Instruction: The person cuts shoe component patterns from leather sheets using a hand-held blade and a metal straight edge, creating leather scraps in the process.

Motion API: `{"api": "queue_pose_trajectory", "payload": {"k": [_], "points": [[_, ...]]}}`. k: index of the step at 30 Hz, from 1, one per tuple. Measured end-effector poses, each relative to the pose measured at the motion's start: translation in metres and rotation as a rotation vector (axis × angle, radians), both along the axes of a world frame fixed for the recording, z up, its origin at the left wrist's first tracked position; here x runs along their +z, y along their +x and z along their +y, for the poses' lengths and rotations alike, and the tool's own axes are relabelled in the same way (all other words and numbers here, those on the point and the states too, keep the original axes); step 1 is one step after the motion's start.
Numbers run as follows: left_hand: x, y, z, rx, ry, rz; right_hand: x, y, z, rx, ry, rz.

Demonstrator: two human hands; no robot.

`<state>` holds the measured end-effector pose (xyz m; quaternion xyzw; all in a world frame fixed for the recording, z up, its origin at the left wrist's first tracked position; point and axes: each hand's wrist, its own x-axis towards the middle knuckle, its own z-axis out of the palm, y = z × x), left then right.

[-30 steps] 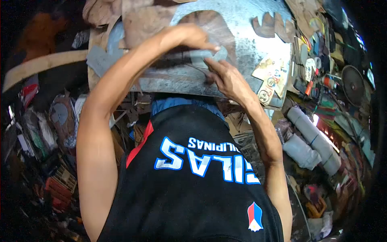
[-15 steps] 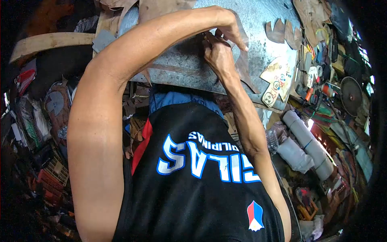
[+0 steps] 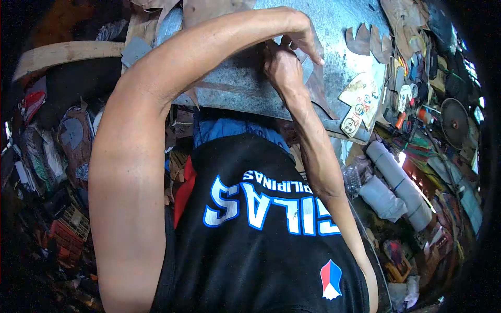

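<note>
Little shift, left hand [image 3: 299, 30] over right hand [image 3: 282, 68]

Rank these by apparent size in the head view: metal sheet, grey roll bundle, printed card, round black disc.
1. metal sheet, largest, though arms cover part of it.
2. grey roll bundle.
3-4. printed card and round black disc look alike; the disc sits at the bent picture edge, so no ranking.
</note>
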<state>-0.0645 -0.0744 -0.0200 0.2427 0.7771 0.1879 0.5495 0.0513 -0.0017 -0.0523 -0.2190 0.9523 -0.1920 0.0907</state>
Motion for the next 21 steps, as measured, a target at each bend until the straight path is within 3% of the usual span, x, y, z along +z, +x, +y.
{"api": "queue_pose_trajectory", "payload": {"k": [3,5,11,12,17,19,21], "points": [[0.004,0.005,-0.003,0.009,-0.024,0.002,-0.001,0.000,0.001,0.004,0.022,-0.040],[0.020,0.019,-0.011,0.021,-0.044,0.135,-0.002,0.002,0.004,0.005,0.037,-0.051],[0.014,0.037,-0.011,0.068,-0.098,0.082,0.007,0.023,0.017,-0.001,-0.083,-0.107],[0.036,0.045,-0.021,0.032,-0.091,0.156,0.017,0.031,0.018,-0.030,-0.060,-0.136],[0.020,0.064,-0.024,0.147,-0.040,0.210,0.042,0.073,0.034,-0.132,-0.006,-0.221],[0.013,0.066,-0.025,0.140,-0.056,0.265,0.039,0.087,0.047,-0.094,-0.097,-0.142],[0.020,0.072,-0.027,0.147,-0.062,0.311,0.051,0.101,0.058,-0.120,-0.004,-0.274]]}}
